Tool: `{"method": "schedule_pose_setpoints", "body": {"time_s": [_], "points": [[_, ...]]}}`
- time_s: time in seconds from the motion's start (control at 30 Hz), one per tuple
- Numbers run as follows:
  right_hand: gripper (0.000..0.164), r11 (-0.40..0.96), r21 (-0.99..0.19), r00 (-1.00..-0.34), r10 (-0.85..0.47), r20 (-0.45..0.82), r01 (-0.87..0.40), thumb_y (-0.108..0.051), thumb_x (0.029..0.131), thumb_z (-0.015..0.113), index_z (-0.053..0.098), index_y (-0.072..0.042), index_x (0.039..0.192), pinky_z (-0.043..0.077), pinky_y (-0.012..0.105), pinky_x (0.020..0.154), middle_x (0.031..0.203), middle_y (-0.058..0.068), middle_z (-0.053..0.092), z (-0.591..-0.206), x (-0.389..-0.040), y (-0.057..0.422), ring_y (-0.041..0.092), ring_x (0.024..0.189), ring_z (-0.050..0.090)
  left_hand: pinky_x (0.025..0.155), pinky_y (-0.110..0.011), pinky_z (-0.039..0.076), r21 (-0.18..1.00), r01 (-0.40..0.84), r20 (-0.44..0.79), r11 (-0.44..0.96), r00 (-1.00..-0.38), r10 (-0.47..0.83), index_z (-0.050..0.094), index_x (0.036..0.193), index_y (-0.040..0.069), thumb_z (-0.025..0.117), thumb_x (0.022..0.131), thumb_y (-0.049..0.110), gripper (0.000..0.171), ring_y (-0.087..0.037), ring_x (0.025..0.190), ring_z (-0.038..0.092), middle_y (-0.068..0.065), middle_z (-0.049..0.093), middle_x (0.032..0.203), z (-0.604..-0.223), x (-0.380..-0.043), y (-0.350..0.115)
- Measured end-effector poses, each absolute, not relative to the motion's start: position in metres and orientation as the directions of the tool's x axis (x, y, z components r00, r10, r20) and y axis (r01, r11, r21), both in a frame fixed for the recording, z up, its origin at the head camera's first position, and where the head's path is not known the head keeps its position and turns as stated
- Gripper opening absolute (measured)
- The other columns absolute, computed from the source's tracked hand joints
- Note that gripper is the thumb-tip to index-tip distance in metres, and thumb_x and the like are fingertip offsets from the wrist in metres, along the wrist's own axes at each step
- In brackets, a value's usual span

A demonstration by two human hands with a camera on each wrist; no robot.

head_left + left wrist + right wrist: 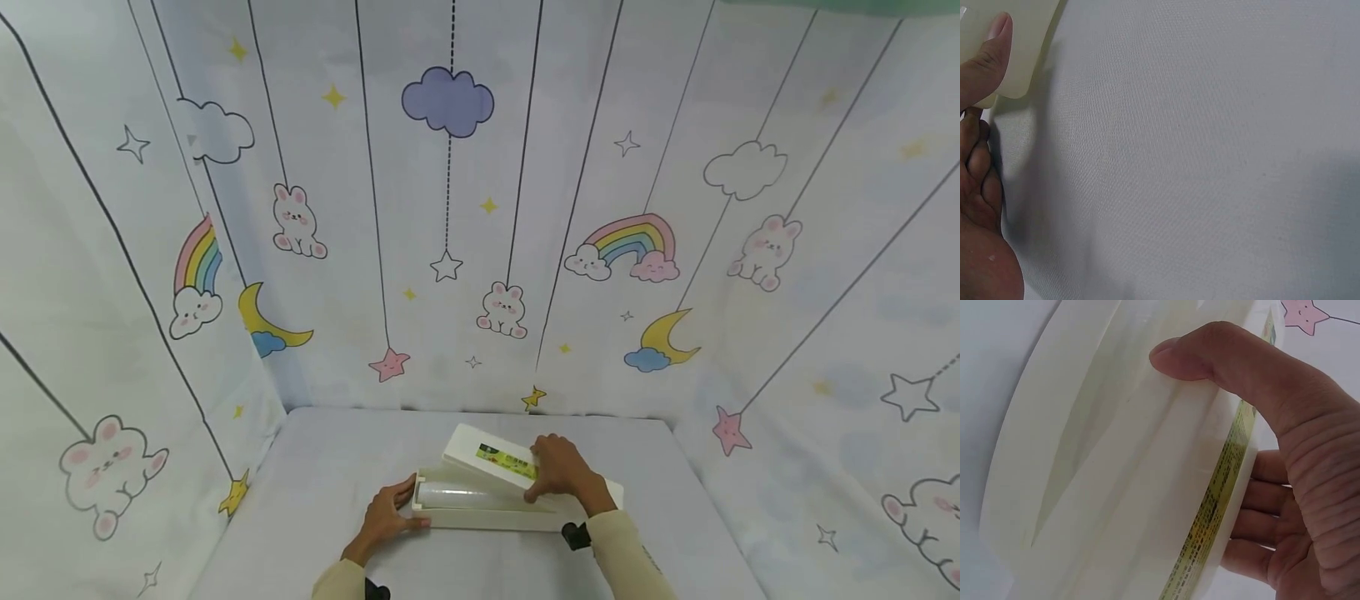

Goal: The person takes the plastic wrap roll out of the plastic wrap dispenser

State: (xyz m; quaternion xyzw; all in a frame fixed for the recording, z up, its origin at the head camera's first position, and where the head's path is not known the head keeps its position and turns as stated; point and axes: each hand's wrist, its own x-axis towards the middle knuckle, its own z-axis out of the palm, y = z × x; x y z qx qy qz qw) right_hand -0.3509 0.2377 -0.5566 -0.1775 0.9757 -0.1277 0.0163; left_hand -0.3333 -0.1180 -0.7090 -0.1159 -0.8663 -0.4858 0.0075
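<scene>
A long white cling film box (pixel 495 521) lies on the table, with a roll of clear film (pixel 465 497) showing inside its left part. My left hand (pixel 384 518) grips the box's left end, thumb along the front wall. In the left wrist view the thumb (pixel 1001 47) lies on the box's corner. My right hand (pixel 564 468) holds the white lid (pixel 463 442), which bears a green and yellow label (pixel 504 458). The lid sits askew, its left end raised and turned towards the back. In the right wrist view the thumb (pixel 1185 359) presses the near edge, fingers round the far side.
A pale cloth covers the table (pixel 300 467). Printed curtains (pixel 450 317) with clouds, rabbits and stars enclose it at the back and both sides. A dark wrist strap piece (pixel 576 536) is by the right sleeve (pixel 626 550).
</scene>
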Motion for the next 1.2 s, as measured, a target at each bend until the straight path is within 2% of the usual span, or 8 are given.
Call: {"method": "schedule_pose_setpoints", "body": {"time_s": [0.37,0.63,0.8,1.03,1.2], "points": [[0.081,0.926,-0.211,-0.948,-0.319,0.002,-0.312,-0.045,0.052,0.094,0.069,-0.001,0.115,0.049,0.038,0.075,0.094,0.002,0.067,-0.551,-0.349,0.244,0.014,0.079,0.051,0.107,-0.067,0.040,0.834,0.199,0.121,0.515,-0.976,0.181,0.054,0.146,0.010,0.097,0.060,0.036,0.099,-0.038,0.133,0.056,-0.010,0.062,0.139,-0.716,-0.335,-0.120],[0.070,0.925,-0.239,-0.953,-0.303,0.006,-0.296,-0.041,0.053,0.094,0.066,-0.002,0.104,0.041,0.034,0.066,0.083,0.000,0.058,-0.548,-0.346,0.249,0.016,0.073,0.045,0.106,-0.069,0.040,0.842,0.191,0.112,0.504,-0.977,0.183,0.054,0.145,0.009,0.097,0.061,0.034,0.098,-0.039,0.135,0.054,-0.011,0.062,0.139,-0.711,-0.333,-0.119],[0.069,0.932,-0.245,-0.961,-0.277,0.001,-0.269,-0.041,0.055,0.094,0.065,-0.003,0.104,0.040,0.033,0.066,0.082,-0.001,0.056,-0.548,-0.346,0.257,0.016,0.074,0.045,0.106,-0.069,0.041,0.837,0.198,0.118,0.509,-0.975,0.186,0.054,0.145,0.008,0.097,0.061,0.033,0.097,-0.041,0.137,0.051,-0.012,0.062,0.138,-0.709,-0.331,-0.118],[0.059,0.937,-0.258,-0.969,-0.247,-0.006,-0.237,-0.041,0.055,0.094,0.060,-0.008,0.092,0.034,0.029,0.060,0.075,-0.002,0.051,-0.546,-0.348,0.265,0.015,0.069,0.043,0.103,-0.068,0.043,0.830,0.217,0.155,0.514,-0.975,0.162,0.056,0.143,0.006,0.097,0.059,0.034,0.098,-0.040,0.131,0.058,-0.013,0.064,0.136,-0.711,-0.329,-0.117],[0.058,0.942,-0.258,-0.975,-0.223,-0.006,-0.214,-0.041,0.055,0.095,0.059,-0.010,0.088,0.034,0.029,0.060,0.072,-0.002,0.051,-0.542,-0.351,0.268,0.015,0.067,0.044,0.108,-0.068,0.039,0.849,0.201,0.134,0.488,-0.976,0.170,0.054,0.145,0.006,0.097,0.061,0.032,0.098,-0.037,0.129,0.060,-0.013,0.062,0.139,-0.710,-0.332,-0.117]]}}
